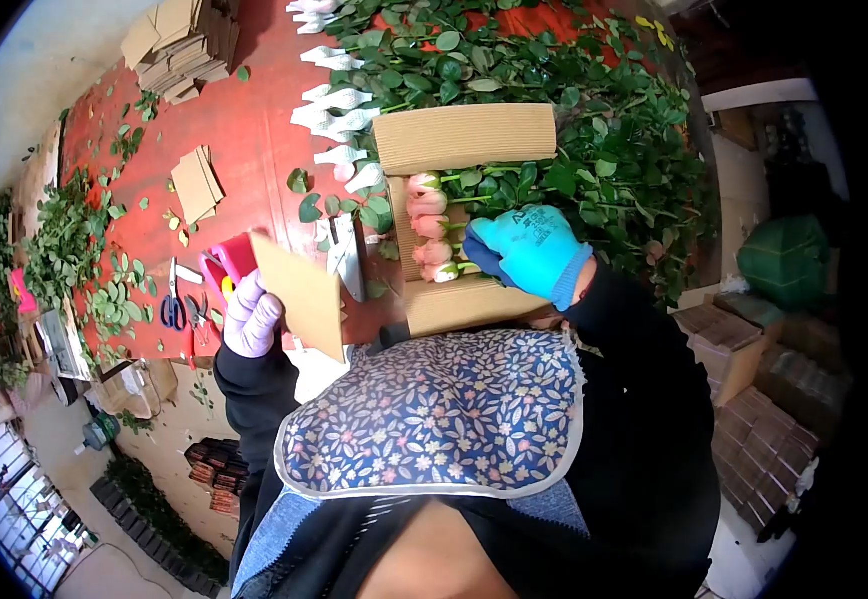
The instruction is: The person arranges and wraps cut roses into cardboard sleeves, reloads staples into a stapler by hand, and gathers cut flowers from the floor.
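In my left hand (252, 317), in a lavender glove, is a flat cardboard sheet (299, 298), pinched at its left edge and raised over the table's near side. My right hand (534, 250), in a light blue glove with dark blue fingertips, is bent down at the stems just right of a row of pink roses (428, 228). Its fingers are closed, and what lies under them is hidden. The roses rest on corrugated cardboard (464, 138), with one flap behind them and another in front.
Leafy stems (614, 160) cover the table's right side. White-wrapped flower heads (339, 110) line their left edge. Scissors (172, 299), pliers (197, 311), a pink tool (226, 262) and a white-and-silver tool (346, 255) lie near my left hand. Cardboard stacks (182, 50) stand at the back left.
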The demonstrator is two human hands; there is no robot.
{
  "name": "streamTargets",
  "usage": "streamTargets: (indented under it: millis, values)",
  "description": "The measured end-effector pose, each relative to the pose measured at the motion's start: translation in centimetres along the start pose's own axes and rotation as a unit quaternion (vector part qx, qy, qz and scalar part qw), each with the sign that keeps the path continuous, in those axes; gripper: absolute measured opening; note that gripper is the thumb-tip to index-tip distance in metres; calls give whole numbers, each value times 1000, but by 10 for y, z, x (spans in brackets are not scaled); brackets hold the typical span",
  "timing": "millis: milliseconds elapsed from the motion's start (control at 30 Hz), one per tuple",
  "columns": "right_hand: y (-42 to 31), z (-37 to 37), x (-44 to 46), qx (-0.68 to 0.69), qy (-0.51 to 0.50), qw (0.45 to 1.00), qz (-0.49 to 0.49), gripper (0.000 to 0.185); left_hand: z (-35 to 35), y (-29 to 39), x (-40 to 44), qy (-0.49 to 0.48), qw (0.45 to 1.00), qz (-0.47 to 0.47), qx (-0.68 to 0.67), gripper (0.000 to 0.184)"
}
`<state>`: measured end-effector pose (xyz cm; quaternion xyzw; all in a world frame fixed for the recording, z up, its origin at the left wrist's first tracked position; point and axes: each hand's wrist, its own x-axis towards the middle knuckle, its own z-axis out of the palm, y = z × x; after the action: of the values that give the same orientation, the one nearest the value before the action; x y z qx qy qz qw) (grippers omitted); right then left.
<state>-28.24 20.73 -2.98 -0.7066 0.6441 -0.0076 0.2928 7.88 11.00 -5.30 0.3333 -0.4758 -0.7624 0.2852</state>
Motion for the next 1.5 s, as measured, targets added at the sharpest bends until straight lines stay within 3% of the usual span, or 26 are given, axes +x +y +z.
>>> streamTargets:
  millis: [67, 100, 133, 167, 267, 300, 333, 400, 433, 500, 533, 567, 667, 700, 867, 933, 967, 1033, 1133, 1200, 1267, 1333, 1367, 1400, 1467, 1500]
  values:
    - [-6, -13, -4, 73, 70, 993, -62, 22, -7, -7, 13, -109, 991, 83, 1, 35]
    - [-11, -22, -6, 71, 69, 993, -64, 22, 2, -9, 22, -94, 986, 135, -8, 29]
    - [-19, -33, -8, 193, 44, 979, -46, 22, 16, -11, 17, 23, 996, 83, -34, 26]
    - [-25, -40, -9, 311, 20, 950, -28, 23, 22, -14, 20, 21, 997, 67, -24, 24]
    - [-38, -46, -16, 405, -26, 913, -40, 30, 63, -18, 35, -3, 1000, -2, -26, 14]
    - [-33, -24, -13, 496, -9, 867, -46, 33, 82, -15, 38, -18, 999, 5, 27, 13]
    - [-32, -23, -13, 496, -3, 867, -46, 33, 101, -12, 41, -32, 996, 14, 80, 12]
    - [-25, -23, -11, 579, -74, 799, 147, 36, 123, -7, 48, -47, 977, 65, 200, 10]
    - [-13, -16, -9, 542, -113, 809, 198, 39, 126, -5, 52, -42, 957, 107, 267, 10]
    - [15, 4, -8, 569, -128, 797, 158, 43, 114, 1, 65, -151, 921, -18, 359, 12]
    - [26, 8, -4, 576, -153, 794, 121, 45, 106, -6, 66, -153, 919, -16, 363, 12]
    - [33, 13, 0, 578, -148, 793, 120, 45, 93, -22, 67, -118, 955, -5, 270, 14]
    - [36, 17, 17, 535, -172, 814, 151, 46, 70, -35, 73, -77, 963, 1, 257, 17]
    - [36, 22, 25, 509, -173, 828, 161, 47, 72, -26, 74, -101, 943, 29, 317, 17]
    - [40, 39, 40, 427, -199, 860, 195, 49, 113, -1, 89, -204, 753, 122, 614, 27]
    - [40, 35, 40, 421, -198, 863, 196, 53, 129, -16, 105, -231, 739, 151, 614, 29]
    - [39, 34, 40, 423, -202, 860, 202, 51, 121, -50, 121, -251, 805, 65, 533, 32]
    - [42, 38, 44, 431, -198, 855, 210, 50, 147, -27, 132, -294, 654, 115, 687, 40]
    - [50, 53, 52, 426, -213, 856, 204, 44, 133, -53, 158, -349, 671, 111, 645, 48]
    - [54, 50, 49, 414, -203, 867, 192, 44, 139, -56, 170, -387, 610, 76, 688, 55]
    - [54, 48, 50, 399, -211, 863, 227, 45, 132, -59, 174, -390, 638, 76, 660, 56]
    - [39, 23, 29, 268, -116, 931, 220, 45, 148, -51, 178, -387, 604, 25, 697, 56]
    - [34, 26, 13, 94, 46, 979, 175, 49, 152, -51, 178, -370, 577, -28, 727, 57]
    - [30, 20, -12, 91, 88, 985, 116, 46, 148, -57, 179, -354, 601, 13, 717, 52]
    - [6, 10, -54, -31, 70, 996, 42, 68, 149, -56, 181, -363, 587, 19, 723, 52]
    - [0, 25, -72, -136, 122, 983, 6, 65, 149, -55, 186, -387, 569, 2, 725, 60]
